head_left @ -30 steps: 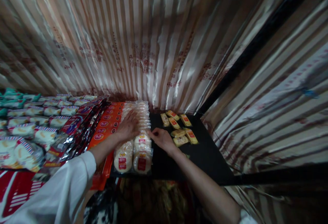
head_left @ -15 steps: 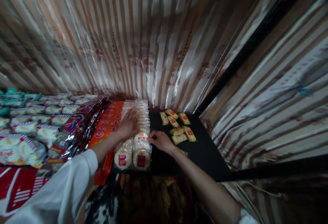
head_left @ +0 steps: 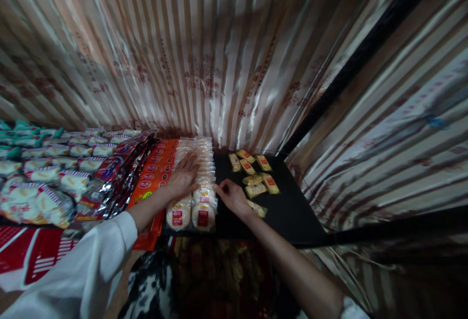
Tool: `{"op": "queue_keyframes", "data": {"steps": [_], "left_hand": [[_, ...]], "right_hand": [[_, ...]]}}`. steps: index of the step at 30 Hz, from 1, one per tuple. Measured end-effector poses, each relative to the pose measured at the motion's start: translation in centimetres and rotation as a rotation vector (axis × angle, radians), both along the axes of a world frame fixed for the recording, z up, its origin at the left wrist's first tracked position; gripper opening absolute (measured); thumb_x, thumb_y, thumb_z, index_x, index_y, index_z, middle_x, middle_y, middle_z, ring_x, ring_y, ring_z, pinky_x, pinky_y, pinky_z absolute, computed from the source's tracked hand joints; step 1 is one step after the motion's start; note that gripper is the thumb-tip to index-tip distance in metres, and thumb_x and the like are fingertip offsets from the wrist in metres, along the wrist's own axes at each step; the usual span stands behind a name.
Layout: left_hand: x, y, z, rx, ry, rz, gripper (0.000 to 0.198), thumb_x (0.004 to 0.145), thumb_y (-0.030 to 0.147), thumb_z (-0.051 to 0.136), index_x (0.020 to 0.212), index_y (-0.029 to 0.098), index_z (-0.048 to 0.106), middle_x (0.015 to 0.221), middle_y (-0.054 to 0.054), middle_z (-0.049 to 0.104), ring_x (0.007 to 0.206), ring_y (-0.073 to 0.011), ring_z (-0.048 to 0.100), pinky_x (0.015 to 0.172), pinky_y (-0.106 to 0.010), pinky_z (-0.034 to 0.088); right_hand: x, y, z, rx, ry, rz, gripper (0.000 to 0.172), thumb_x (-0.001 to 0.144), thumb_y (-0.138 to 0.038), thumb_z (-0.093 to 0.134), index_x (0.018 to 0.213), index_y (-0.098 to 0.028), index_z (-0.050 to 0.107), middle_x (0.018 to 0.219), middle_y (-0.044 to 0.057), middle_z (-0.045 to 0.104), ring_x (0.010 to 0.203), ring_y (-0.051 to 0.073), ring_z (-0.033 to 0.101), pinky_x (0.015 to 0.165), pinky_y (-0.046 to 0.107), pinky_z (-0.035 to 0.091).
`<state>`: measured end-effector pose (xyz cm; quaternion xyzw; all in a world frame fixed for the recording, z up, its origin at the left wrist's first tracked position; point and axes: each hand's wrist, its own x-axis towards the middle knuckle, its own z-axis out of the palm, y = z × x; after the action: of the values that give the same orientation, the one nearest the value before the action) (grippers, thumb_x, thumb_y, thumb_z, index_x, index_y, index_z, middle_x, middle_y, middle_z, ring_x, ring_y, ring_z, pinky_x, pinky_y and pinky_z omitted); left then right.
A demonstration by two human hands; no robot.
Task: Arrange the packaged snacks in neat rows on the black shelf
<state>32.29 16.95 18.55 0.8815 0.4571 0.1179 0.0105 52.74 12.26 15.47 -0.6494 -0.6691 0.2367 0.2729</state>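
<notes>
Two rows of round pale crackers in clear wrappers with red labels stand on a black shelf [head_left: 288, 216]: a left cracker row [head_left: 178, 215] and a right cracker row [head_left: 203, 215]. My left hand [head_left: 184, 175] lies over the left row, fingers stretched out and resting on the wrappers. At the right row's outer side is my right hand [head_left: 232, 196], thumb and forefinger pinched at the wrapper edge of a cracker packet. Its other fingers are curled in. My left hand covers the middle of the left row.
Several small yellow packets [head_left: 256, 190] lie on the shelf to the right. Orange bags [head_left: 157, 165], dark red bags [head_left: 120, 163] and white snack packs [head_left: 75, 180] fill the left side. A striped sheet [head_left: 226, 56] hangs behind. Below the shelf sit more packets [head_left: 226, 265] in shadow.
The view has shifted slightly, so the shelf's front edge appears higher. Both hands keep nearly the same places at the cracker rows. Another yellow packet shows more fully beside my right wrist.
</notes>
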Motion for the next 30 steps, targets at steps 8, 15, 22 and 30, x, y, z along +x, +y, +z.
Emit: {"op": "queue_keyframes", "data": {"steps": [8,15,22,30], "left_hand": [[0.0,0.0,-0.1,0.01,-0.037,-0.004,0.06,0.067,0.027,0.069,0.121,0.013,0.048,0.146,-0.016,0.028,0.14,-0.032,0.005,0.109,-0.049,0.026],[0.9,-5.4,-1.1,0.146,-0.175,0.079,0.04,0.079,0.021,0.052,0.118,0.013,0.05,0.146,-0.016,0.028,0.14,-0.0309,0.005,0.108,-0.054,0.028],[3.6,-15.2,-5.9,0.17,-0.181,0.074,0.046,0.08,0.011,0.043,0.126,0.013,0.046,0.146,-0.017,0.03,0.138,-0.0298,0.015,0.105,-0.051,0.037],[4.3,-15.1,-7.7,0.314,-0.227,0.298,0.054,0.082,0.014,0.045,0.135,0.022,0.037,0.144,-0.013,0.034,0.138,-0.0314,0.015,0.103,-0.055,0.037]], "right_hand": [[-0.3,-2.5,0.5,-0.12,-0.052,0.187,0.025,0.08,-0.044,0.056,0.071,-0.021,0.064,0.068,0.001,0.067,0.062,0.014,0.06,0.055,0.022,0.037],[-1.6,-2.8,-0.3,-0.016,0.063,0.045,0.023,0.082,-0.036,0.052,0.066,-0.02,0.058,0.059,0.0,0.063,0.056,0.013,0.056,0.056,0.022,0.039],[-2.0,-3.6,-1.4,0.035,0.16,-0.044,0.027,0.081,-0.045,0.048,0.08,-0.02,0.059,0.075,0.003,0.064,0.063,0.015,0.059,0.062,0.026,0.046],[-2.2,-3.0,-3.3,0.075,0.437,-0.187,0.058,0.088,-0.056,0.025,0.12,-0.016,0.051,0.125,0.013,0.054,0.119,0.021,0.048,0.103,0.035,0.036]]}}
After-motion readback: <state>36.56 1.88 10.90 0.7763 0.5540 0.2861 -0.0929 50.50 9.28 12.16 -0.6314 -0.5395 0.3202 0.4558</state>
